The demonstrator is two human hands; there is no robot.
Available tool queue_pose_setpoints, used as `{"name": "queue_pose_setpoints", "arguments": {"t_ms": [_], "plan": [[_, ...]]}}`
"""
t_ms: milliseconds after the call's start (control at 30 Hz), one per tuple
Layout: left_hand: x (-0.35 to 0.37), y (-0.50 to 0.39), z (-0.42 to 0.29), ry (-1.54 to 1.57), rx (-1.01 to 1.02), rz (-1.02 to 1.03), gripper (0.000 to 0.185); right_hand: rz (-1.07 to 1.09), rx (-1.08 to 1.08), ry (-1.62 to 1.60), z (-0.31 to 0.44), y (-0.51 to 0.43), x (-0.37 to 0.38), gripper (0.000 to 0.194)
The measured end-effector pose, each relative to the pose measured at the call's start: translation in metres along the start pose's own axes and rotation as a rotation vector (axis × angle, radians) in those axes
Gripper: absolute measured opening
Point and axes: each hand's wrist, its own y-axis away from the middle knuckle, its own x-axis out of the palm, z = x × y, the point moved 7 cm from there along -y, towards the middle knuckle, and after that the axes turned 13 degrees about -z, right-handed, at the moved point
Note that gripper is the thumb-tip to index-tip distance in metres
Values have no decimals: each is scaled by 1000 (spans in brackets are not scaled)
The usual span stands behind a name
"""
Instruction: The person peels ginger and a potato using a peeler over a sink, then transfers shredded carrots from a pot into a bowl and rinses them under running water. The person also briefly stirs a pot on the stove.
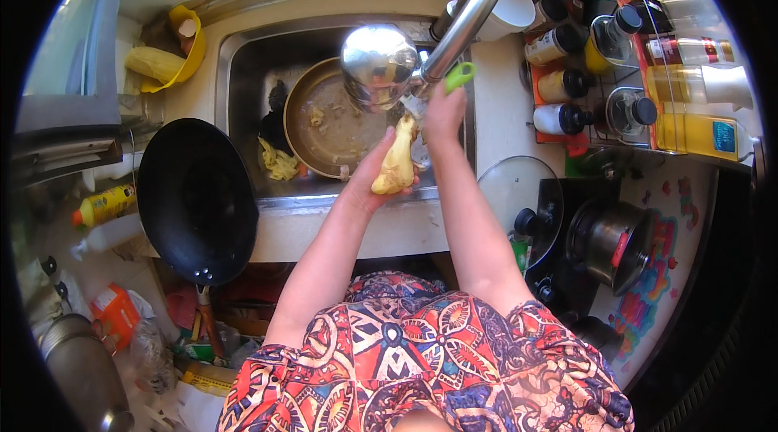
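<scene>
A partly peeled pale yellow root, perhaps ginger (pixel 395 159), lies in my left hand (pixel 378 172) above the front part of the sink (pixel 328 203). Just to its right, my right hand (pixel 447 113) grips a tool with a green handle (pixel 460 76); its working end is blurred near the root's top. Below and behind the hands, a brown round pan (pixel 325 128) sits in the sink with peel scraps in it. The steel faucet (pixel 465 21), with a shiny round fitting (pixel 379 64), hangs over the pan.
A black wok (pixel 197 201) stands left of the sink's front edge. A yellow basket (pixel 193 61) holds produce at the back left. Bottles crowd a wire rack (pixel 608 82) on the right. A glass lid (pixel 501 189) and a lidded pot (pixel 608 243) are nearer, at right.
</scene>
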Motion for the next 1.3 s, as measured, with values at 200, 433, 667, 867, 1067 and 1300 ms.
{"name": "queue_pose_setpoints", "arguments": {"t_ms": [200,433,667,867,1067,1300], "plan": [[-22,-1,-8,305,29,-71,51,-47,-939,347,48,21,-16,24],[-36,-7,-12,103,98,-167,55,363,256,-135,-6,17,0,24],[-6,18,-13,225,65,180,42,411,-152,126,-14,55,20,43],[3,29,-16,-145,277,53,54,179,-247,129,-4,30,22,38],[-10,36,-18,-438,324,-17,52,185,418,-98,0,-5,5,44],[-22,15,-19,-632,452,-74,44,139,-299,307,2,39,16,37]]}}
